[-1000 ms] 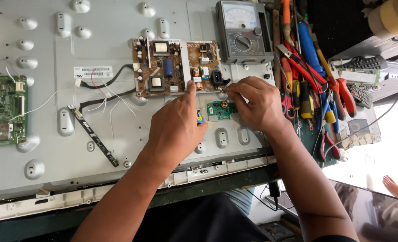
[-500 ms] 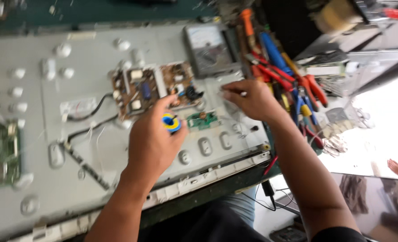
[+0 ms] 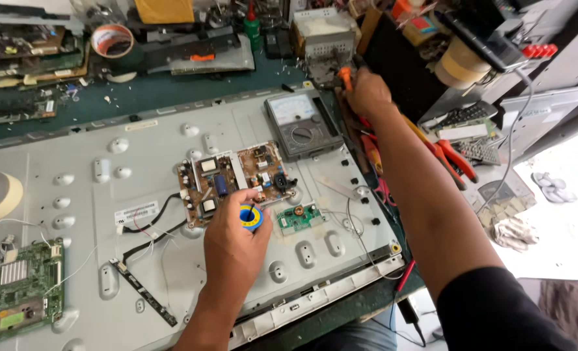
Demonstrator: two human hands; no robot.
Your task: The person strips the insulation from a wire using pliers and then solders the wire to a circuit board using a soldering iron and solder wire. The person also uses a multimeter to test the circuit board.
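Left hand point(image 3: 233, 244) pinches round blue-yellow spool point(image 3: 250, 216) | right hand point(image 3: 365, 93) closed on orange tool handle point(image 3: 345, 77)

— Where can a hand pass?
— Over the bare grey back panel point(image 3: 152, 140), left of the brown circuit board point(image 3: 233, 179).
— And the right edge?
— Crowded: analog meter point(image 3: 300, 123), then red-handled pliers point(image 3: 455, 159) packed close.

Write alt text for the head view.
A left hand holds a blue-and-yellow spool over a brown circuit board on a grey metal panel, while the right hand reaches to an orange-handled tool beside a meter.
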